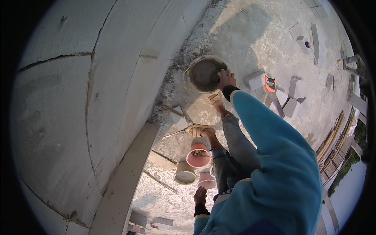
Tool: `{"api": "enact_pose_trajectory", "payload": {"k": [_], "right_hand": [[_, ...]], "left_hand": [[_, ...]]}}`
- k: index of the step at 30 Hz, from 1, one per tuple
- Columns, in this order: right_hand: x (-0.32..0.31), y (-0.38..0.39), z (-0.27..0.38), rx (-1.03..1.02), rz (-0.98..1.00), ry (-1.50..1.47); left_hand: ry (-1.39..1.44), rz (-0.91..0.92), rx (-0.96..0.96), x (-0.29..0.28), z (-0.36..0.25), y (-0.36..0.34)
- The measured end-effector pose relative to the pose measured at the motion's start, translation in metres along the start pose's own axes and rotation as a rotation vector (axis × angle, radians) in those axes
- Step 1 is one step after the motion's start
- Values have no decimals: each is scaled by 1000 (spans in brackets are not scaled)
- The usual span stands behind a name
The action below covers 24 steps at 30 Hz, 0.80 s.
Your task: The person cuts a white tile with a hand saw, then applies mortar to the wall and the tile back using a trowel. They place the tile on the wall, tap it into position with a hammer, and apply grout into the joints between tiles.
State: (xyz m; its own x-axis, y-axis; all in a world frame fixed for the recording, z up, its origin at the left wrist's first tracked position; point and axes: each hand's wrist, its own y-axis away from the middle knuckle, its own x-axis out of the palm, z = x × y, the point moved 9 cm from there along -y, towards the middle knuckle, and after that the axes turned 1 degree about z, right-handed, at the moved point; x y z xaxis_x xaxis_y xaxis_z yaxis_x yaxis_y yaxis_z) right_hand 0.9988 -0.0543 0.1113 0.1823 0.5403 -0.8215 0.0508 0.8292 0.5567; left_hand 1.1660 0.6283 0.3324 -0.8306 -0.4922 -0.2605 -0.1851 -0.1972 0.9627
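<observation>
A round bucket is standing upright on the ground near the foot of the block wall, its open mouth facing upward. Its rim is wearing a pale grey crust. Dark grey, wet-looking mortar is lying inside; its depth is staying unclear. A thin yellowish-green strand is curving along the bucket's side toward the wall.

You wear a bright blue sweatshirt at lower right, black at the cuffs, over grey-blue jeans. Grey mix, upper centre; pink bucket, lower centre; orange-handled saw, right of centre; dark-seamed pale grey wall, left.
</observation>
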Motion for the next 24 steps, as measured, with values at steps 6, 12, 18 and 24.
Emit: {"api": "enact_pose_trajectory", "payload": {"k": [6, 12, 18, 24], "right_hand": [[60, -90, -38, 22, 323, 77], [98, -87, 5, -106, 447, 280], [53, -77, 46, -452, 475, 444], [53, -69, 40, -206, 643, 299]], "left_hand": [[-85, 23, -59, 26, -20, 5], [-68, -28, -63, 23, -30, 11], [35, -91, -89, 30, -34, 22], [-81, 51, 42, 60, -52, 8]]}}
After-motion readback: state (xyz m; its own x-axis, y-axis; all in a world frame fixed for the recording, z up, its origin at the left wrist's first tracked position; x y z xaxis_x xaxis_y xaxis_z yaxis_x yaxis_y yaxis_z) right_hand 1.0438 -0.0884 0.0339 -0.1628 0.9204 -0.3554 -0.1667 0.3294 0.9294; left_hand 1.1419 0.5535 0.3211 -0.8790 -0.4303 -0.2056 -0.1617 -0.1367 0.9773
